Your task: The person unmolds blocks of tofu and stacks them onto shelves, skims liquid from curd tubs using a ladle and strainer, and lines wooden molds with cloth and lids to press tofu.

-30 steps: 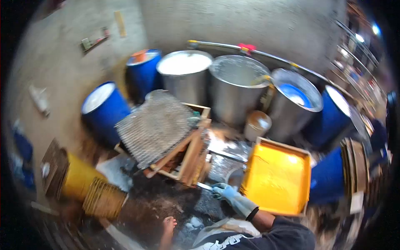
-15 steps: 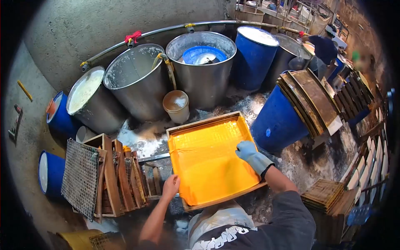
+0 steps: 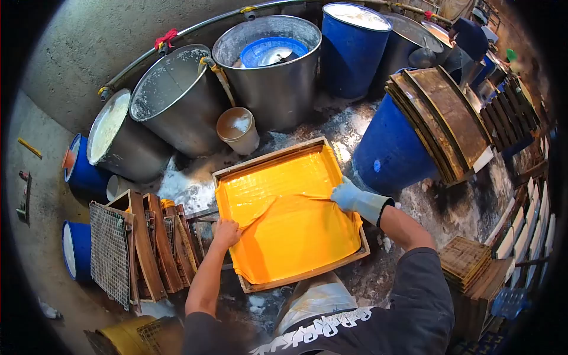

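A bright yellow cloth-like sheet (image 3: 296, 236) lines a shallow wooden frame (image 3: 269, 155) in front of my body. Its near part lies smooth, while a raised fold runs across the middle between my hands. Beyond that fold the surface looks wet and glossy. My bare left hand (image 3: 228, 232) is closed on the sheet at the frame's left side. On the right side my right hand (image 3: 346, 196), in a light blue glove, grips the sheet's edge with fingers closed. The sheet hangs over the frame's left and right rims. What supports the frame underneath is hidden.
Steel drums (image 3: 272, 83) and blue barrels (image 3: 355, 56) line the wall, with a small bucket (image 3: 239, 141) before them. Stacked wooden frames (image 3: 148, 248) stand left. More boards (image 3: 441, 118) rest on a blue barrel at right. Another person (image 3: 470, 38) works far right.
Both hands have moved away from me along the frame's sides, pulling up a fold across the yellow sheet. My left hand now grips the sheet. The view has shifted slightly.
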`<action>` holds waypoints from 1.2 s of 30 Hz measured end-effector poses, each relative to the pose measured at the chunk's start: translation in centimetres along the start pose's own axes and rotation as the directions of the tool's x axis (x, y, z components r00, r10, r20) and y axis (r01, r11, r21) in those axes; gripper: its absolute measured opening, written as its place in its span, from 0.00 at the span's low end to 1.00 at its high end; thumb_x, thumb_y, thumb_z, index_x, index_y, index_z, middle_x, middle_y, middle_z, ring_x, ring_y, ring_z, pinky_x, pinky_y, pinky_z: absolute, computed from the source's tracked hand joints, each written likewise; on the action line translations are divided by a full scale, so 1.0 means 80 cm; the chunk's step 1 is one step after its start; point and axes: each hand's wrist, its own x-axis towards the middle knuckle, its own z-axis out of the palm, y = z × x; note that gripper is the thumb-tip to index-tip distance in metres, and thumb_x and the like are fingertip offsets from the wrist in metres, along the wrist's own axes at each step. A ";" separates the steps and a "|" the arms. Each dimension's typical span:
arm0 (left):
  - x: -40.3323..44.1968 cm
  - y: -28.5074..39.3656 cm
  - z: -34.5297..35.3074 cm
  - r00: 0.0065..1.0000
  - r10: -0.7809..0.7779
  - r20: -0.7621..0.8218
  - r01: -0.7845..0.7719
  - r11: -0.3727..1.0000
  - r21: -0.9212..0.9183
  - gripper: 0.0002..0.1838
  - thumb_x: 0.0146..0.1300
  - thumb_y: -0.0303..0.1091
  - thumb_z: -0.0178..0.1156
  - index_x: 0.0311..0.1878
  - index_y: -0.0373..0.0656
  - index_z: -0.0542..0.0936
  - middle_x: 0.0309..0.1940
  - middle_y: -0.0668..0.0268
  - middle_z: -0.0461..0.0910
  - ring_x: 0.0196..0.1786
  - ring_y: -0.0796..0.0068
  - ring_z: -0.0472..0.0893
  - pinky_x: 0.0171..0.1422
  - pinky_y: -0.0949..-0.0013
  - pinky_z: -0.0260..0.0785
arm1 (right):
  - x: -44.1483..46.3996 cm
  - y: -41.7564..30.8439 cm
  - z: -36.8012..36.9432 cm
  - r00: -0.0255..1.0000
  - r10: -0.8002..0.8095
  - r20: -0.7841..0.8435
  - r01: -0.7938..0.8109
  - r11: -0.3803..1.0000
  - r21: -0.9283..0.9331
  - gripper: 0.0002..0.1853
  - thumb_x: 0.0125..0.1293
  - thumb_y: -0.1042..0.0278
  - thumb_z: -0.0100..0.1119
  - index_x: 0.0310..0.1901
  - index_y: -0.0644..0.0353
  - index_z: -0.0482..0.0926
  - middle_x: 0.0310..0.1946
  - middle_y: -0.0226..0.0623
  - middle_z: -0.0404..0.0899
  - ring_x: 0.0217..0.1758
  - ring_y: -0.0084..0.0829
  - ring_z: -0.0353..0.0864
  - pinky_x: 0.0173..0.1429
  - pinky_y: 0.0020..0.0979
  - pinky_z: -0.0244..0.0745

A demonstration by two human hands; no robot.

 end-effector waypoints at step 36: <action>-0.044 0.004 0.056 0.874 -0.392 -0.285 0.310 0.904 -0.294 0.16 0.64 0.39 0.66 0.53 0.44 0.83 0.34 0.51 0.86 0.42 0.47 0.86 0.49 0.48 0.78 | 0.033 -0.012 0.096 0.824 0.517 -0.233 -0.475 0.854 0.213 0.09 0.69 0.62 0.53 0.42 0.48 0.84 0.34 0.38 0.89 0.36 0.42 0.90 0.38 0.53 0.78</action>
